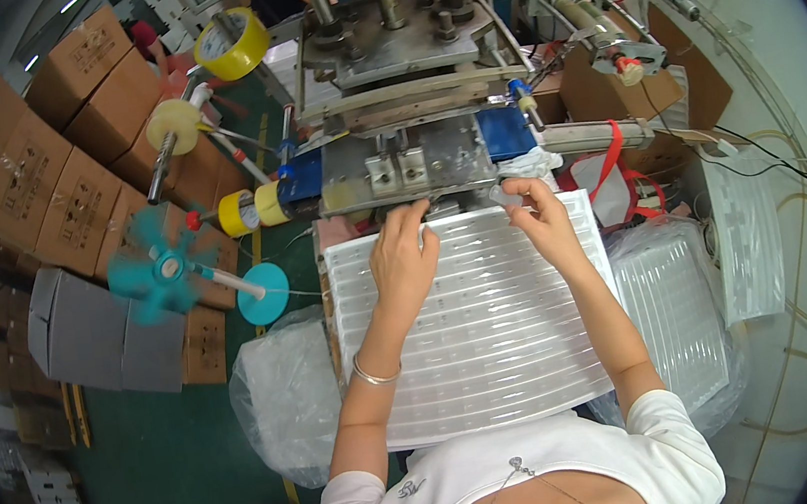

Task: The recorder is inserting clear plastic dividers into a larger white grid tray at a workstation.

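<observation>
1. Pinching a small, thin, translucent piece (502, 197), the right hand (547, 224) has its thumb and forefinger together on it, just before the grey metal press (452, 157).
2. The left hand (400, 257) bends toward the press's front; whether its fingers grip anything, I cannot tell.
3. A broad white tray with glossy rows (480, 343) lies below the 2 hands, probably to keep the press within short reach.
4. The tray's long axis and rows run left-right, along the press's front; the piece's axis is too small to tell.
</observation>
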Available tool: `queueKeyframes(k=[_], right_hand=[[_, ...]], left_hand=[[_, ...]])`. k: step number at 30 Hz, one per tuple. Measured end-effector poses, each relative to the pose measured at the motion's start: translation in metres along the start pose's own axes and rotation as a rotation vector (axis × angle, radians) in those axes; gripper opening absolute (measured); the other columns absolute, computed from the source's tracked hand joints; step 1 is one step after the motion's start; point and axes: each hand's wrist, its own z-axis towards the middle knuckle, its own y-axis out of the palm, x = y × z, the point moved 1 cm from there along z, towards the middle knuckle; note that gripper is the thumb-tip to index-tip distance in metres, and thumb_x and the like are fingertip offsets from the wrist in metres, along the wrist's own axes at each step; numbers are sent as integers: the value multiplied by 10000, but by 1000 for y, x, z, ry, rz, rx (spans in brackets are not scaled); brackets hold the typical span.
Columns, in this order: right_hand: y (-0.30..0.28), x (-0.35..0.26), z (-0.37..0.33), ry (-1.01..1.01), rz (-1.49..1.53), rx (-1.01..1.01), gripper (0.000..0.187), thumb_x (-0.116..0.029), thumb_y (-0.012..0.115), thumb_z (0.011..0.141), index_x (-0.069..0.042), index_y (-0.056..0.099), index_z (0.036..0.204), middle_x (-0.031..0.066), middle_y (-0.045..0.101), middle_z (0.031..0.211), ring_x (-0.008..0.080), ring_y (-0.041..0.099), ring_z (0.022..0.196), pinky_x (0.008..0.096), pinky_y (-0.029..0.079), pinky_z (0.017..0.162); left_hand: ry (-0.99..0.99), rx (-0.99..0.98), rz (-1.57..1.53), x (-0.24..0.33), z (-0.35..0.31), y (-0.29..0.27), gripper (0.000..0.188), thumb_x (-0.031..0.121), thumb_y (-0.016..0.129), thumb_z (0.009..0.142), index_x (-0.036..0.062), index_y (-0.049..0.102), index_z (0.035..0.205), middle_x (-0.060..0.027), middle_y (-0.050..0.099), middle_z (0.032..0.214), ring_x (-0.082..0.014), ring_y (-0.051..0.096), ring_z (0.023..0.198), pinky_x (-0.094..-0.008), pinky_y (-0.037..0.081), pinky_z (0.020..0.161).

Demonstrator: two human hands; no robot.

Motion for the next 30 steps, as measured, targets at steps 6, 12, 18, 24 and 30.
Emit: queueKeyframes(k=[6, 12, 18, 24, 30], right_hand=[[-19, -10, 20, -112, -181, 8, 274, -58, 607, 817, -40, 608, 1090, 61, 602, 1089, 143, 575, 866, 251, 507, 726], [20, -40, 60, -500, -405, 109, 249, -113, 656, 823, -45, 617, 1059, 116, 643, 970, 237, 632, 776, 308, 524, 662], [51, -30, 105, -638, -756, 112, 253, -131, 657, 807, -43, 634, 1043, 123, 649, 1005, 311, 628, 864, 361, 510, 735], [44, -8, 118, -616, -671, 93, 320, -140, 662, 796, -17, 601, 1085, 172, 641, 1027, 340, 603, 946, 400, 472, 831], [58, -12, 50, -558, -468, 174, 343, -96, 618, 831, -17, 551, 1158, 175, 595, 1051, 327, 578, 965, 381, 461, 836]], left_hand=[[179, 158, 506, -12, 87, 23, 369, 351, 630, 815, 112, 632, 1096, -126, 610, 903, -277, 633, 761, -376, 503, 624], [170, -77, 384, 4, 97, 12, 288, 311, 646, 814, 126, 629, 1035, -97, 608, 891, -289, 649, 723, -375, 511, 607], [-28, 1, -165, -12, 15, -39, 239, 115, 656, 818, 100, 639, 1056, -92, 620, 935, -238, 627, 753, -326, 494, 658], [-160, 124, -87, -44, -39, -102, 330, 75, 657, 814, 53, 610, 1140, -123, 630, 980, -229, 608, 877, -298, 481, 699], [-294, 16, 137, -54, -108, -114, 329, 72, 685, 769, 61, 579, 1080, -104, 639, 969, -270, 628, 787, -351, 484, 654]])
